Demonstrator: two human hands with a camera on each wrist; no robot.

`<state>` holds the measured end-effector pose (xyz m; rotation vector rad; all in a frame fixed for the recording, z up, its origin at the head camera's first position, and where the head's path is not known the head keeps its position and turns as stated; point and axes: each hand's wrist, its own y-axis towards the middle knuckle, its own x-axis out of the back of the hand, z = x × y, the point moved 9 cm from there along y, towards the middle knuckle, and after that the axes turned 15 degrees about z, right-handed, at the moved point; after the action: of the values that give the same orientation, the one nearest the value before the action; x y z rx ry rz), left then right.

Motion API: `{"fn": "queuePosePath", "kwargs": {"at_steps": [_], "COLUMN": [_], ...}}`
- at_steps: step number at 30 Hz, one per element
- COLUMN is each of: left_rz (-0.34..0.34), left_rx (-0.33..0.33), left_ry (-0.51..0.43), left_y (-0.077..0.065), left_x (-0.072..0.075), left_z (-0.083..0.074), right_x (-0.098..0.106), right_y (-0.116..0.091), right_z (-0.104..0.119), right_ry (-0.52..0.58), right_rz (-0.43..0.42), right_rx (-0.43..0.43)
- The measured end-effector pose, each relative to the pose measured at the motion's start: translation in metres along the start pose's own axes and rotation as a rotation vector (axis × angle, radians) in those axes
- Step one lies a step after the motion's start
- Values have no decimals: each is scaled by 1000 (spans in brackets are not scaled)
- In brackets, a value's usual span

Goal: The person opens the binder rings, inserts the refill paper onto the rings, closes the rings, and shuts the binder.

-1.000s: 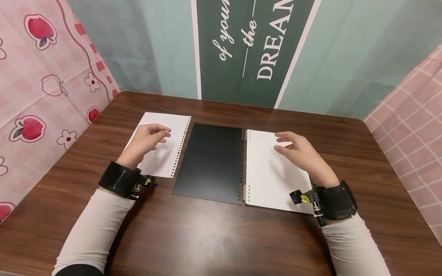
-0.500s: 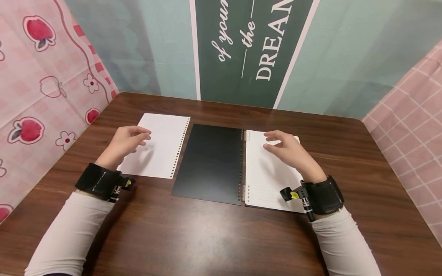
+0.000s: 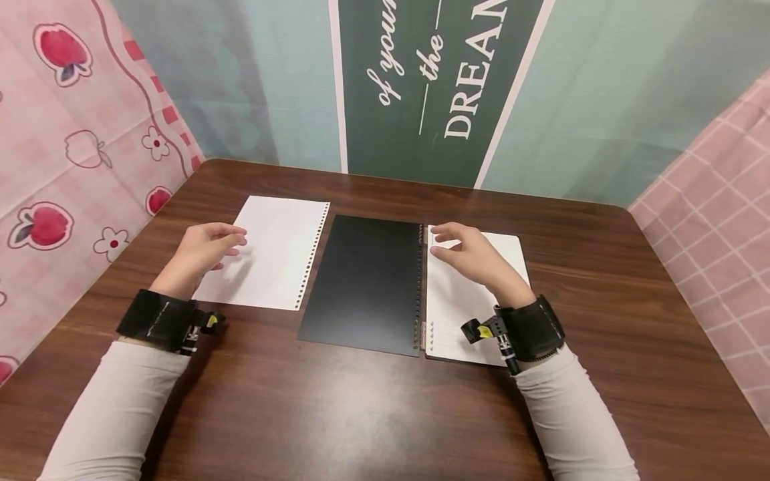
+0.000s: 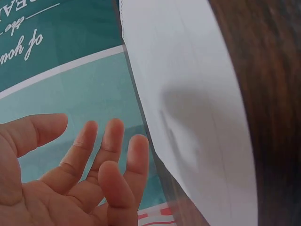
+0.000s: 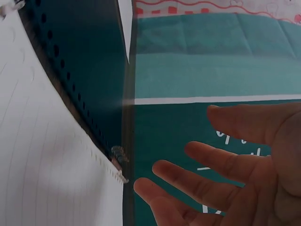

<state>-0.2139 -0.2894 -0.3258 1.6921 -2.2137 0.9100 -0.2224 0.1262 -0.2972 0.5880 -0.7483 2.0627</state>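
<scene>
A loose-leaf notebook lies opened flat, its black cover (image 3: 365, 284) to the left and its lined white pages (image 3: 457, 314) to the right. Ring clips (image 3: 424, 337) join the two at top and bottom. Left of the cover is a separate stack or sheet of hole-punched paper (image 3: 283, 247), holes along its right side. My left hand (image 3: 204, 250) hovers above that paper's left part, fingers relaxed and holding nothing. Over the upper notebook pages hangs my right hand (image 3: 469, 254), empty, fingertips near the upper ring clip. Both palms face inward in the wrist views.
The brown wooden table (image 3: 361, 414) carries all of this. A green cloth with white lettering (image 3: 445, 80) hangs behind it. Pink printed cloth (image 3: 72, 167) stands at the left, and pink checked cloth (image 3: 716, 234) at the right. Each wrist wears a black strap with a small camera.
My left hand has moved left, from over the middle of the loose paper to its left part. My right hand has moved left across the notebook pages toward the rings. The papers have stayed put.
</scene>
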Motion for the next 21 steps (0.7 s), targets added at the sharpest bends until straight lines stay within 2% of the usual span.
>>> {"fn": "queuePosePath", "kwargs": {"at_steps": [6, 21], "left_rz": [-7, 2], "left_rx": [23, 48], "left_ry": [-46, -40], "left_y": [-2, 1], "left_x": [5, 7], "left_z": [7, 14], "right_x": [-12, -29], "right_y": [12, 30], "right_z": [12, 36], "right_ry": [1, -3], "right_rz": [21, 44], "right_rx": [23, 52]}}
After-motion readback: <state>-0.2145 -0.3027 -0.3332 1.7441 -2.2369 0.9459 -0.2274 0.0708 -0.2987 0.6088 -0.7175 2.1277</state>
